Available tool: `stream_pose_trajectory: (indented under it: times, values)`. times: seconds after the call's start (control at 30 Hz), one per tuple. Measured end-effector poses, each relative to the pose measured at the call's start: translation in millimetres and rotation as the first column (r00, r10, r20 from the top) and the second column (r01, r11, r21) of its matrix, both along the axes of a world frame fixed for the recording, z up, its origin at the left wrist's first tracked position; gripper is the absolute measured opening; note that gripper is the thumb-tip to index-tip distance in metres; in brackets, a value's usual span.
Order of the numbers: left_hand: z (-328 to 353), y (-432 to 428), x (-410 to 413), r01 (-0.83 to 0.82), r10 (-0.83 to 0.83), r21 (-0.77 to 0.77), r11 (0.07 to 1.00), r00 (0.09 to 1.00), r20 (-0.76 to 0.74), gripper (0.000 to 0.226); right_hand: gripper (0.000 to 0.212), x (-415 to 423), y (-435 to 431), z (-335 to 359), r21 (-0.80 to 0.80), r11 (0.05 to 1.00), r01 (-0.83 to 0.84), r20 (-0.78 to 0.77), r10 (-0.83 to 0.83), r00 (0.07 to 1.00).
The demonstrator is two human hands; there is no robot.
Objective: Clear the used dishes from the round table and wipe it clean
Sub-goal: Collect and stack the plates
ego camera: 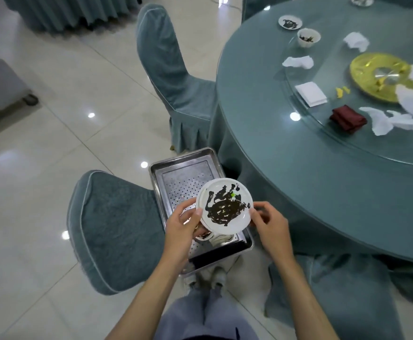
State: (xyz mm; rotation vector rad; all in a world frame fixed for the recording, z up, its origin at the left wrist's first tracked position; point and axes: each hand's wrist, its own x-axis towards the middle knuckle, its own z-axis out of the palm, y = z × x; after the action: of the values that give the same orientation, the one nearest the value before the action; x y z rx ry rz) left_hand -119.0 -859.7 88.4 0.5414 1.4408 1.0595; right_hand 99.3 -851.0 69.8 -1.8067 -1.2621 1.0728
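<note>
Low in the frame's centre, the left hand (183, 224) grips the left rim of a sauce-smeared white plate (225, 207), thumb on top. The right hand (269, 220) pinches its right rim. The plate is held between both hands above a perforated metal tray (188, 177), left of the round table (298, 168).

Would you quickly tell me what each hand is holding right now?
Left hand: grips the left rim of the dirty plate.
Right hand: pinches that plate's right rim.
</note>
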Motion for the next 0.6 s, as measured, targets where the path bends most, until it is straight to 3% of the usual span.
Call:
stream_pose_trajectory:
  times: [0.23,0.43,0.6]
  values:
    - [2.6,-20.9,-44.4,0.069,-0.062,0.048,0.996,0.989,-0.137,0.037,0.007,-42.7,-14.8,-6.4,-0.029,0.998,0.053,-0.264,-0.059,0.963]
    - [4.0,-32.5,-108.6,0.127,-0.111,0.085,0.988,0.978,-0.177,0.036,0.007,-106.5,-22.8,0.7,-0.028,0.999,0.035,-0.253,-0.041,0.967]
    - [9.0,-29.6,-193.3,0.131,-0.117,0.111,0.985,0.986,-0.117,0.036,0.011,-193.1,-25.4,2.8,-0.049,0.997,0.054,-0.225,-0.064,0.972]
